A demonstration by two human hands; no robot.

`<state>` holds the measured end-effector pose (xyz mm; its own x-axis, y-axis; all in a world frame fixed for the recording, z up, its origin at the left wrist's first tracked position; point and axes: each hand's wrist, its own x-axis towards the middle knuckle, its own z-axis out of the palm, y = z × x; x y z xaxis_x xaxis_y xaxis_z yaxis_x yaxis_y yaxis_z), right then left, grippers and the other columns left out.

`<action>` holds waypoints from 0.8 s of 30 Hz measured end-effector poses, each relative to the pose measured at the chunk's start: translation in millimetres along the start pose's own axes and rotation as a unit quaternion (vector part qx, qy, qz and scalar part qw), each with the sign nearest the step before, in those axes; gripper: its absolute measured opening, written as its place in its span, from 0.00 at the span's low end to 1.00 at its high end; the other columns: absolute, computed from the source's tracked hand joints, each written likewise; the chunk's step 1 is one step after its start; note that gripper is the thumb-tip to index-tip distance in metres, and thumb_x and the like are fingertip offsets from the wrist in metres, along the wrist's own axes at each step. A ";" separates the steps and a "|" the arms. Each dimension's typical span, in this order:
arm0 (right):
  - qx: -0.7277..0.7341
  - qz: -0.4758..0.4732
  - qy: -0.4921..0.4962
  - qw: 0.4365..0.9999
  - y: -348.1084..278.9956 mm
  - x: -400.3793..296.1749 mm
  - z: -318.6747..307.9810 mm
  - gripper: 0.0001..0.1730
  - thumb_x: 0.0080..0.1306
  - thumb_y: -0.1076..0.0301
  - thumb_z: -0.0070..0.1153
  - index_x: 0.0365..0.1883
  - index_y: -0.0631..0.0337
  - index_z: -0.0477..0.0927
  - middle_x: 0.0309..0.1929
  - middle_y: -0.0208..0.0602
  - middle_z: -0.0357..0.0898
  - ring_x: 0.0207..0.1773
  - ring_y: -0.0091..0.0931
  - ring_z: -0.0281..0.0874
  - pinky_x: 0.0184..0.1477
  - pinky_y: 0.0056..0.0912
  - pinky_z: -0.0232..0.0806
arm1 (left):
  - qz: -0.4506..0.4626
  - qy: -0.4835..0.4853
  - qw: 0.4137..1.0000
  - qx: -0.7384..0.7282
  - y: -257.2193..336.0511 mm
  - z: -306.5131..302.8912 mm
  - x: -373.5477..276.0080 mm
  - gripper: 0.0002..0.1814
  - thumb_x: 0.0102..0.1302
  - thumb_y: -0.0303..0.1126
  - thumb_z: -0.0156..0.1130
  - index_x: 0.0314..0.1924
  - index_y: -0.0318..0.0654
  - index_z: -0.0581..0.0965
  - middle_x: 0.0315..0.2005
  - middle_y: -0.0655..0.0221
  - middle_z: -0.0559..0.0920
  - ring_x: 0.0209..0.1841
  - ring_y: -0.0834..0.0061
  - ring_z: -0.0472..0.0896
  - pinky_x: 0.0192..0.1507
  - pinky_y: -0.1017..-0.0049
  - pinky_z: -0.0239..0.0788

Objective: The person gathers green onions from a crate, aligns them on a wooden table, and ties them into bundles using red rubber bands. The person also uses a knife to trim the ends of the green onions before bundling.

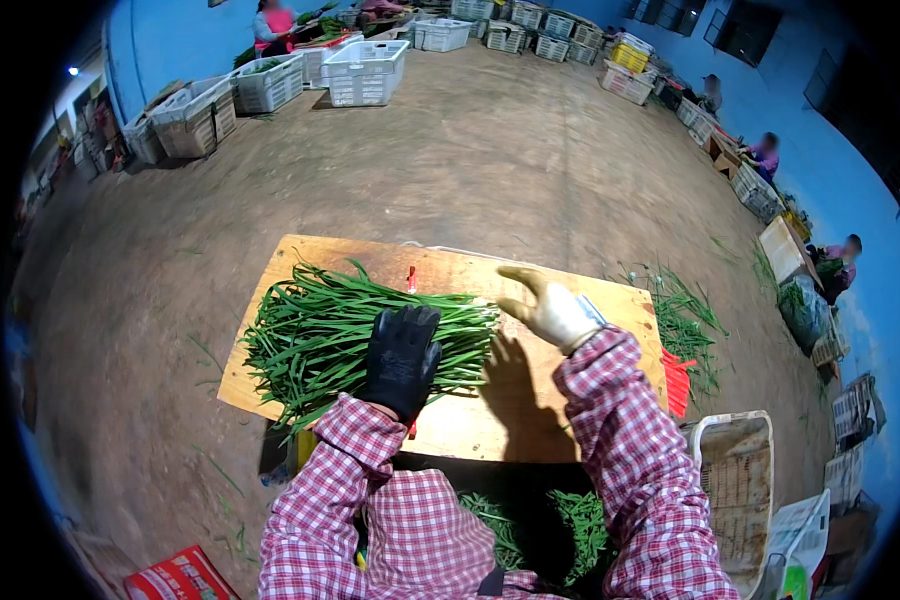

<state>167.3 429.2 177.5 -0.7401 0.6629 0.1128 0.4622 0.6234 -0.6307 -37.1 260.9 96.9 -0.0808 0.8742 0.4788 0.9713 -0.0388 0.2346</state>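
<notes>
A thick bundle of leafy green stalks, apparently garlic chives [315, 337], lies across a wooden board [450, 439] in front of me. Its pale cut ends face right and the loose leaf tips spread left. My left hand [401, 360], in a black coated glove, presses over the middle of the bundle, holding it against the board. A red tie strip [412, 279] runs beneath the stalks and shows at both sides. Just right of the pale ends, my right hand [551, 304] is raised in a whitish-yellow glove, thumb and fingers apart, with nothing in it.
Red strips [676, 382] hang at the board's right edge. Loose green trimmings [682, 319] litter the floor beyond. A dirty plastic crate [735, 487] stands at my right; a red printed bag [180, 577] lies lower left. White crates [366, 73] and seated people line the walls.
</notes>
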 end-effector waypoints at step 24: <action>0.128 0.175 -0.084 0.973 8.0 53.9 53.9 0.14 0.59 0.62 0.70 0.40 0.62 0.89 0.29 0.37 0.87 0.32 0.26 0.84 0.41 0.33 0.75 | 0.029 0.016 0.999 -0.020 -8.0 5.5 -6.3 0.26 0.65 0.37 0.60 0.64 0.44 0.72 0.61 0.59 0.75 0.65 0.53 0.69 0.71 0.49 0.51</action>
<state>104.7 447.5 137.2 -0.6383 0.7255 -0.2573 0.5798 0.2333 -0.7806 -43.1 258.4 87.4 -0.0320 0.8544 0.5187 0.9651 -0.1086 0.2384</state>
